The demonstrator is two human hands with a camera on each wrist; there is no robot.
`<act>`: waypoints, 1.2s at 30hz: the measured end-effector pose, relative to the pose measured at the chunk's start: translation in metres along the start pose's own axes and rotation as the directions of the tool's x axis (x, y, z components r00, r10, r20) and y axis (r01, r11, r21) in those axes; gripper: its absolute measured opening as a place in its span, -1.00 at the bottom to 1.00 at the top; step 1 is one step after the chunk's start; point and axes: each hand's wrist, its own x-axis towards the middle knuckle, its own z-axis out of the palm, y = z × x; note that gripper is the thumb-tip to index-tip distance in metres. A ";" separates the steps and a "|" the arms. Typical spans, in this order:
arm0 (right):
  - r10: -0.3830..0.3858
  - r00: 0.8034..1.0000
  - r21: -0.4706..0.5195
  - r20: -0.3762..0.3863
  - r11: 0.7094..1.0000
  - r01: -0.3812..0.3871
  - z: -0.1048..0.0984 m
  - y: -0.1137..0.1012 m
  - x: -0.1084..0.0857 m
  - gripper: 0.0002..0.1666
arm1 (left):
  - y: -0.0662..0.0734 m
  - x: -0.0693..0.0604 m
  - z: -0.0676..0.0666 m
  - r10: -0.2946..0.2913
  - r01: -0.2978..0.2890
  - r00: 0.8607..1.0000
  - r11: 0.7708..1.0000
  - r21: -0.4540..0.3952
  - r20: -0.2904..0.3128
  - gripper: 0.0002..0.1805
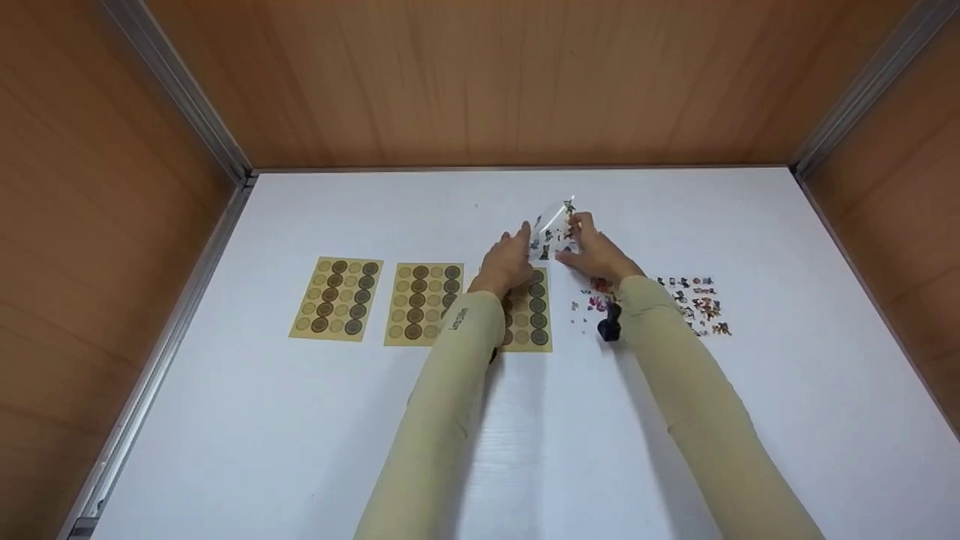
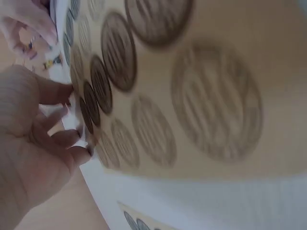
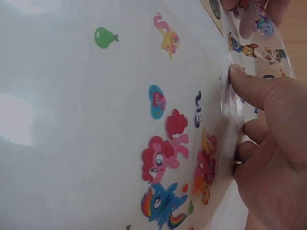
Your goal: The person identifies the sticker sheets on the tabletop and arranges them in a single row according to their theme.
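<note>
A clear sticker sheet (image 1: pixel 553 231) printed with small cartoon figures is lifted and bent above the white table. My left hand (image 1: pixel 508 262) pinches its left side. On the right side, my right hand (image 1: pixel 598 251) grips it between thumb and fingers; the right wrist view shows the thumb (image 3: pixel 252 88) pressed on the film. Under my left forearm lies a tan sheet of round coin stickers (image 1: pixel 538 322), partly covered. In the left wrist view the left hand (image 2: pixel 29 139) appears beyond this coin sheet (image 2: pixel 201 153), and its fingertips are partly hidden.
Two more tan coin sheets, the far-left one (image 1: pixel 336 300) and the middle one (image 1: pixel 401 304), lie flat to the left. Colourful pony stickers (image 3: pixel 165 158) on clear film lie under the right wrist. Another clear sticker sheet (image 1: pixel 705 307) is farther right. Wooden panels (image 1: pixel 480 82) enclose the table.
</note>
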 end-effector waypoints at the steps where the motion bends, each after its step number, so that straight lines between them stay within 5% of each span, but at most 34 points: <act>1: -0.010 1.000 0.014 -0.009 1.000 0.010 0.000 0.001 0.000 -0.21 | 0.002 0.001 0.001 0.007 -0.007 1.000 1.000 0.002 -0.015 -0.15; 5: -0.039 0.998 0.126 -0.044 0.991 0.044 -0.001 0.007 0.001 -0.27 | 0.011 0.003 0.003 0.043 -0.042 0.996 0.999 0.005 -0.075 -0.13; 9: -0.061 0.995 0.331 -0.076 0.940 0.083 -0.003 0.009 -0.003 -0.29 | 0.019 0.002 0.000 0.049 -0.052 0.989 0.998 -0.018 -0.138 -0.14; 15: -0.130 0.973 0.593 -0.193 0.774 0.221 -0.015 0.007 -0.021 -0.36 | 0.036 -0.011 -0.010 0.104 -0.118 0.977 0.991 -0.068 -0.186 -0.19; 20: -0.117 0.960 0.715 -0.254 0.645 0.268 -0.033 0.011 -0.052 -0.41 | 0.056 -0.027 -0.015 0.197 -0.239 0.948 0.959 -0.150 -0.252 -0.20; 23: -0.121 0.957 0.749 -0.264 0.599 0.283 -0.043 0.014 -0.073 -0.37 | 0.068 -0.038 -0.015 0.225 -0.298 0.933 0.921 -0.251 -0.281 -0.18; 28: -0.156 0.944 0.769 -0.292 0.548 0.328 -0.055 0.023 -0.108 -0.40 | 0.086 -0.055 -0.007 0.241 -0.364 0.919 0.822 -0.437 -0.313 0.01; 33: -0.205 0.929 0.746 -0.308 0.554 0.369 -0.063 0.040 -0.139 -0.48 | 0.100 -0.067 0.013 0.245 -0.396 0.912 0.730 -0.557 -0.328 0.16; 36: -0.211 0.927 0.741 -0.310 0.558 0.375 -0.065 0.051 -0.155 -0.46 | 0.106 -0.072 0.026 0.245 -0.404 0.910 0.698 -0.591 -0.334 0.19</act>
